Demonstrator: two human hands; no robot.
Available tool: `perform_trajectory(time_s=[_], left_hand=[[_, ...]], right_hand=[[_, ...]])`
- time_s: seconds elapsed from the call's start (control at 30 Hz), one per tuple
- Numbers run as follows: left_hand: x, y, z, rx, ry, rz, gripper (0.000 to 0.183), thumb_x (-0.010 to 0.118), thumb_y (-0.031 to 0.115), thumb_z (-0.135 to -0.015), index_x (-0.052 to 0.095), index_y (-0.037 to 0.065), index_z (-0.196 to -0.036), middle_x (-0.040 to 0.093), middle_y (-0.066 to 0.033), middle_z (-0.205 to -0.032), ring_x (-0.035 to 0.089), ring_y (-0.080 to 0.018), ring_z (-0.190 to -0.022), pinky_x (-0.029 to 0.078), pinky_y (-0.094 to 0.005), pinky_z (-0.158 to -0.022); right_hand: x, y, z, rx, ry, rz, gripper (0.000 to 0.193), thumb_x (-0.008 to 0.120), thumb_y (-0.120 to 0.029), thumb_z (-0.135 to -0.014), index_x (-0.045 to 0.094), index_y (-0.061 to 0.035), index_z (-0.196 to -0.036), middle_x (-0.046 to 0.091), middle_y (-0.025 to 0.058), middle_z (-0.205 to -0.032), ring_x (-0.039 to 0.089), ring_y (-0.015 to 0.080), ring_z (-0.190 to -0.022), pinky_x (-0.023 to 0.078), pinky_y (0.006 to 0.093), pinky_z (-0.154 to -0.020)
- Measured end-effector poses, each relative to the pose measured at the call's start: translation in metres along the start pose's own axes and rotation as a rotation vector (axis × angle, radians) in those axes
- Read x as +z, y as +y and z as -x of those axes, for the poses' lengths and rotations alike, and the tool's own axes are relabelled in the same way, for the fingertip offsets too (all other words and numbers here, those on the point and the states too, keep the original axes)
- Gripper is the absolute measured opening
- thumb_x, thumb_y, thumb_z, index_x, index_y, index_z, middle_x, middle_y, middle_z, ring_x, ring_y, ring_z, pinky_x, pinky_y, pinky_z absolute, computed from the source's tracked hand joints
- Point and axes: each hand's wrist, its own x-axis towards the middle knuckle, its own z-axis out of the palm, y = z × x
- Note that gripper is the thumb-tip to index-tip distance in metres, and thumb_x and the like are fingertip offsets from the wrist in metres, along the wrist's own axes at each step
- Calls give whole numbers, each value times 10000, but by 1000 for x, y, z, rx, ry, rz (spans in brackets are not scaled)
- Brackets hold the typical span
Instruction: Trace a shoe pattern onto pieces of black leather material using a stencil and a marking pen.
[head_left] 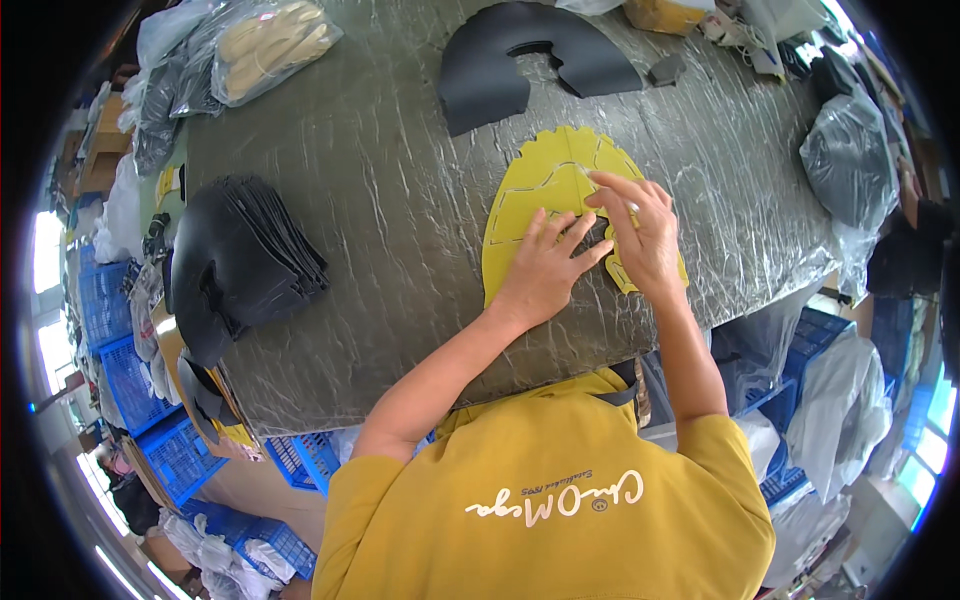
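Observation:
A yellow horseshoe-shaped template (pixel 545 165) with toothed edges and slotted lines lies on the covered table, in front of my body. My left hand (pixel 541 268) rests on it with fingers spread, pressing it down. Over its right half, my right hand (pixel 645 235) is closed in a pinch around a thin pen-like tool (pixel 633 208); only a pale bit of it shows between the fingers. Something dark shows in the template's notch by my left fingertips. Beyond the template lies a single black curved piece (pixel 480 70) of sheet material.
At the left is a stack of similar black pieces (pixel 245 260). A plastic bag of tan gloves (pixel 275 45) sits at the far left. A small dark block (pixel 667 69) lies by the single black piece. Bagged goods (pixel 850 160) stand at the right, and blue crates (pixel 185 460) below the table.

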Motion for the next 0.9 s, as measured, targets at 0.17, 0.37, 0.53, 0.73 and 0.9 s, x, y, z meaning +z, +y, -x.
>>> perform_trajectory(time_s=[0.17, 0.37, 0.53, 0.73, 0.9], left_hand=[[3, -3, 0, -75, -134, 152, 431, 598, 71, -877, 640, 132, -1301, 530, -149, -1428, 407, -343, -1409, 255, -561, -1205], [4, -1, -2, -161, 9, 283, 397, 525, 45, -879, 608, 11, -1266, 602, -203, -1295, 525, -387, -1251, 394, -502, -1069], [3, -3, -1, -155, 29, 281, 397, 524, 68, -894, 611, 33, -1280, 607, -192, -1305, 532, -378, -1257, 394, -504, -1072], [0, -3, -4, -68, -47, 194, 380, 534, 130, -929, 639, 94, -1292, 628, -156, -1301, 544, -349, -1271, 376, -532, -1090], [2, -4, -6, -26, 44, 157, 370, 533, 139, -935, 656, 117, -1283, 625, -137, -1318, 536, -327, -1300, 367, -539, -1116]], right_hand=[[41, -10, -23, -270, -28, -15, 94, 686, -155, -921, 734, -76, -938, 696, 29, -859, 620, 241, -861, 411, 396, -901], [63, -14, -25, -363, -150, 11, 87, 665, -137, -936, 711, -81, -887, 694, 27, -868, 612, 239, -863, 412, 398, -907], [66, -16, -32, -411, -178, 69, 90, 641, -108, -949, 714, -82, -904, 689, 12, -876, 612, 235, -876, 413, 388, -900], [68, -6, -39, -372, -82, 81, 89, 652, -135, -941, 693, -91, -876, 671, 39, -846, 607, 259, -847, 421, 408, -895], [72, -6, -42, -286, -8, 113, 74, 651, -132, -940, 690, -90, -892, 678, 39, -862, 614, 257, -862, 423, 403, -884]])
